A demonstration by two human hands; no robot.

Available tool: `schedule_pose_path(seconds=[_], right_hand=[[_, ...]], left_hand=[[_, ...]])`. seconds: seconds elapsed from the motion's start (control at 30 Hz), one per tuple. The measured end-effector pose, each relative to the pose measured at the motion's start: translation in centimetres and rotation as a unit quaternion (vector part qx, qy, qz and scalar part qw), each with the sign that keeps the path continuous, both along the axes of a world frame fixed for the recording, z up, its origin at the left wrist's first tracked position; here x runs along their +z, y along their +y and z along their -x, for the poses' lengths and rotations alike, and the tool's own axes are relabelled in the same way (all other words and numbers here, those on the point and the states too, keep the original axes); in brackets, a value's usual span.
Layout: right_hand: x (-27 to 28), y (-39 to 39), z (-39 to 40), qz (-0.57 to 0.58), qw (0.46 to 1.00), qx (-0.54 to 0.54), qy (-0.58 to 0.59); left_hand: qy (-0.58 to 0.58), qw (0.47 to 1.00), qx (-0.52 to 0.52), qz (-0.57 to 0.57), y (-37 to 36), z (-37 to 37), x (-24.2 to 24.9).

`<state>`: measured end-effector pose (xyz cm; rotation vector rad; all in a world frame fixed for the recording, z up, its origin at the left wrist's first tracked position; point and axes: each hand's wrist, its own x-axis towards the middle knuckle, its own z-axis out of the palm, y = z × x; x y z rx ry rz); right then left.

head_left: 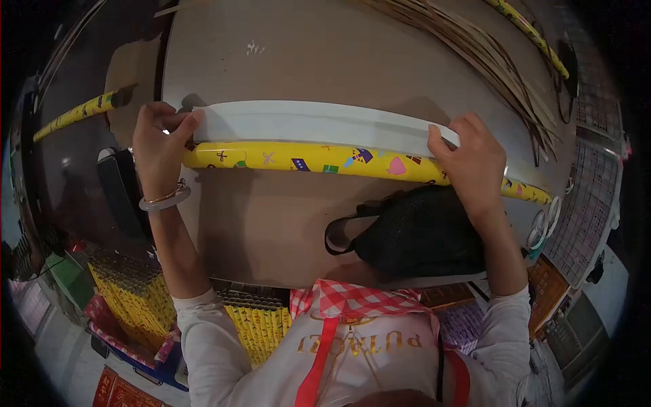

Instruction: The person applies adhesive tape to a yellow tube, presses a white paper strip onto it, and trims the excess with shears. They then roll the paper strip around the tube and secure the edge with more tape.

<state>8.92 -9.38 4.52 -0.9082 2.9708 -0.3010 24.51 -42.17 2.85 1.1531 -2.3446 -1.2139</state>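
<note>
A glossy yellow tube [271, 157], long, round and printed with small colourful pictures, lies across the smooth brownish tabletop [305, 74]. Along the tube's far side runs a flat white strip [291, 121] with a lengthwise crease. The left hand [163, 132] pinches its left end between thumb and fingers; the right hand [471, 159] grips its right end likewise. On the tube's near side sits a soft black bag [427, 234]; well beyond the tube, thin flat brown strips [475, 54] fan out.
</note>
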Motion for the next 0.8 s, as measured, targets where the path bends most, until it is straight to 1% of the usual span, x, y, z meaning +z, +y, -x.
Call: schedule_pose_path(seconds=[0.07,0.17,0.23,0.37,0.47,0.67,0.8], right_hand=[[0.0,-0.1,-0.1,-0.013,1.0,0.006,0.003],[-0.1,-0.2,-0.1,-0.014,0.999,0.022,0.029],[-0.2,-0.2,-0.1,-0.024,0.999,0.02,0.039],[-0.1,-0.3,0.0,-0.023,0.999,0.02,0.027],[-0.2,-0.4,0.1,-0.022,0.999,0.021,0.031],[-0.3,-0.7,0.2,-0.056,0.996,0.037,0.054],[0.0,-1.4,0.1,-0.104,0.994,0.013,0.029]], left_hand=[[-0.008,1.0,0.005,0.003,-0.1,-0.1,-0.2],[0.014,1.0,-0.008,-0.016,-0.3,-0.3,-0.4],[-0.011,1.0,0.0,-0.007,-0.2,-0.2,-0.2],[0.0,1.0,0.009,-0.006,-0.2,-0.1,-0.4],[0.011,1.0,0.006,-0.027,-0.3,-0.1,-0.4],[0.014,1.0,0.007,-0.011,-0.3,0.1,-0.4],[-0.003,1.0,0.004,-0.024,-0.6,0.2,-0.5]])
